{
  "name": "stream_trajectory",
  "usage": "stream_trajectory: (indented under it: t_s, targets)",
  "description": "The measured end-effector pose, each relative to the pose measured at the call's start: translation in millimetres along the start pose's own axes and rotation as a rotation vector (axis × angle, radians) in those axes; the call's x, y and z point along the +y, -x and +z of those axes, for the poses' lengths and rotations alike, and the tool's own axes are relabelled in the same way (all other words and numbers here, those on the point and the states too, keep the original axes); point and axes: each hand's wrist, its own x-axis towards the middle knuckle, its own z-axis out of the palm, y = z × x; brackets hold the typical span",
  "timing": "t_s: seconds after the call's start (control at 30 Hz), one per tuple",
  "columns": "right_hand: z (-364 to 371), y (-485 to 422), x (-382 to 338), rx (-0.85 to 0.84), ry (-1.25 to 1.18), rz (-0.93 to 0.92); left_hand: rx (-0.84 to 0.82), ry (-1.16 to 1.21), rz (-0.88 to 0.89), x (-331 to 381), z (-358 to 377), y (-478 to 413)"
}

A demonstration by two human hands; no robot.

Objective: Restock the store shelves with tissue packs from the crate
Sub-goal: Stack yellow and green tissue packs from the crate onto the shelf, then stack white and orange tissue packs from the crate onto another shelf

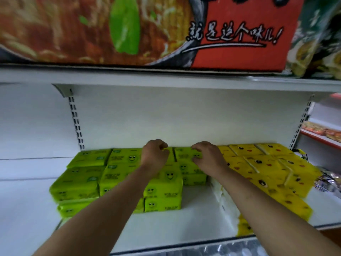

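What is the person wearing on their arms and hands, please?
Nothing visible: the left hand and right hand are ungloved, no rings seen; the left forearm and right forearm are bare to the frame's edge, with no sleeve, watch or bracelet.

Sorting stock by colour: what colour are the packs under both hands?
Lime green plastic tissue packs printed with smiley faces; head view.

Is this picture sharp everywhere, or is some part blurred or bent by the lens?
Head view: soft throughout; the red printed cardboard carton above smears from motion blur; the white metal shelf edge bows, a wide-angle distortion; light is flat, with only faint shadows beneath the green plastic-wrapped tissue packs.
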Motion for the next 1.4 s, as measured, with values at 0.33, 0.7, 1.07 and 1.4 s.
stream_trajectory:
  t_s: [0.33, 0.7, 1.07, 1.4]
  targets:
    - [62, 82, -184, -0.097, -0.399, -0.304, 0.350, -0.005, -0.213, -72, -148, 165]
    - [138, 270, -422, -0.525, -0.492, -0.736, 0.665, -0.150, -0.661, -178, -330, 413]
    - [216, 468, -645, -0.810, -0.559, -0.907, 0.854, -0.234, -0.985, -290, -498, 647]
    - [363, 536, -720, -1.177, -0.325, -0.786, 0.843, -0.024, -1.331, -431, -520, 745]
